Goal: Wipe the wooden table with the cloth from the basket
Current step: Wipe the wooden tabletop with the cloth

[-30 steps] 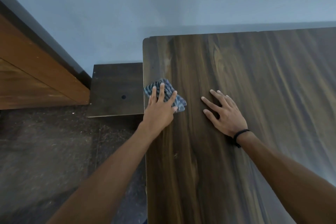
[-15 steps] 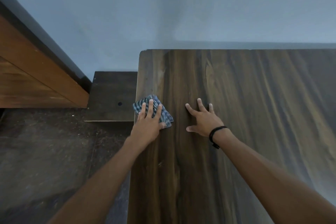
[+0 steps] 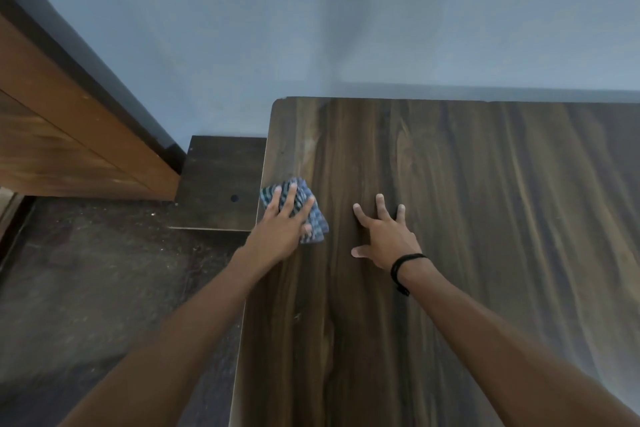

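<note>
The left hand [image 3: 282, 230] lies flat with fingers spread, pressing a folded blue-and-white checked cloth [image 3: 313, 218] onto the dark wood-grain surface [image 3: 485, 218] at its left edge (one corner overhangs). The right hand [image 3: 386, 236], a black band [image 3: 401, 270] on its wrist, rests open and empty on the surface just right of the cloth.

Cloth and both hands near the counter's left edge

The cloth [image 3: 313, 218] lies on the counter [image 3: 485, 218] at its left edge, under the flat left hand [image 3: 282, 232]. The right hand [image 3: 388, 239] rests on the counter just right of it, apart from the cloth. A low block [image 3: 221, 180] stands left of the counter, the wall [image 3: 346, 28] behind both.
</note>
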A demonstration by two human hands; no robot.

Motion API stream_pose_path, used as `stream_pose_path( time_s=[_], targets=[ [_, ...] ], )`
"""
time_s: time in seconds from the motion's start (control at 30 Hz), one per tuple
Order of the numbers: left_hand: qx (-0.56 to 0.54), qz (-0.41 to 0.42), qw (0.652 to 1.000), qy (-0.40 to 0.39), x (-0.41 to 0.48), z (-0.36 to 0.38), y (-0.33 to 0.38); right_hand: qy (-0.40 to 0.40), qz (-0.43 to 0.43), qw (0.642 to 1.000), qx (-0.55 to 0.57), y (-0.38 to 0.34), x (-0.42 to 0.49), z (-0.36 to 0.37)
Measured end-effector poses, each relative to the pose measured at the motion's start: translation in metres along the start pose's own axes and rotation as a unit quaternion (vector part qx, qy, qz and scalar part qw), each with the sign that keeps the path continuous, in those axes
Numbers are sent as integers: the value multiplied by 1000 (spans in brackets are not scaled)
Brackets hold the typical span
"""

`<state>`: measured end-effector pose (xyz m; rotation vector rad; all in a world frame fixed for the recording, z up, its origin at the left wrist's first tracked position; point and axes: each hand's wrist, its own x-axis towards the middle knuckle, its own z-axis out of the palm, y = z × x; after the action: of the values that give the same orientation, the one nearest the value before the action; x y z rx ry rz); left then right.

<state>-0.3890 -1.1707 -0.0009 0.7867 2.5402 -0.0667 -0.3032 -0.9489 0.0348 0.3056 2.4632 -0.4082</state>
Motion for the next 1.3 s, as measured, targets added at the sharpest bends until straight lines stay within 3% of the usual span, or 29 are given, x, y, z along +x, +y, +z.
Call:
stream_pose_path(
  time_s=[0.13, 0.33, 0.43, 0.57, 0.67, 0.73, 0.77, 0.9, 1.0, 1.07, 1.13, 1.2, 1.3],
  targets=[
    [-84, -54, 995, -19, 38, -36, -2, -8, 0, 1000, -9, 3, -1, 0],
    [-98, -115, 987, 47, -34, 8, 27, 4, -2, 1000, -15, 5, -3, 4],
    [-135, -123, 981, 65, 27, -17, 13, -6, -5, 1000, -11, 3, -1, 1],
    [-84, -72, 992, 59, 77, -37, 1, -10, -5, 1000, -9, 3, -6, 4],
    [16, 62, 996, 68, 23, -1, 14, -9, -15, 1000, -16, 4, -9, 6],
    [39, 108, 992, 46, 40, -3, -2, -2, -19, 1000, -14, 4, -6, 2],
    [18, 106, 993, 48, 64, -18, -12, -6, -18, 1000, -18, 3, -5, 0],
    [-51, -45, 996, 49, 129, -69, -31, -14, -16, 999, -29, 3, -6, -1],
    [-4, 53, 997, 60, 84, -47, 18, -16, -14, 999, -39, 4, -9, -1],
    [3, 118, 991, 66, 89, -38, 6, -19, -18, 999, -37, 2, -6, -3],
    [-82, 24, 994, 65, 125, -60, -25, -19, -19, 999, -34, 0, -6, -4],
    [-89, -51, 994, 45, 143, -86, -31, -27, -17, 999, -31, 0, -6, -4],
    [-31, 58, 998, 22, 130, -72, 7, -28, -15, 999, -34, 1, -7, -6]
  ],
)
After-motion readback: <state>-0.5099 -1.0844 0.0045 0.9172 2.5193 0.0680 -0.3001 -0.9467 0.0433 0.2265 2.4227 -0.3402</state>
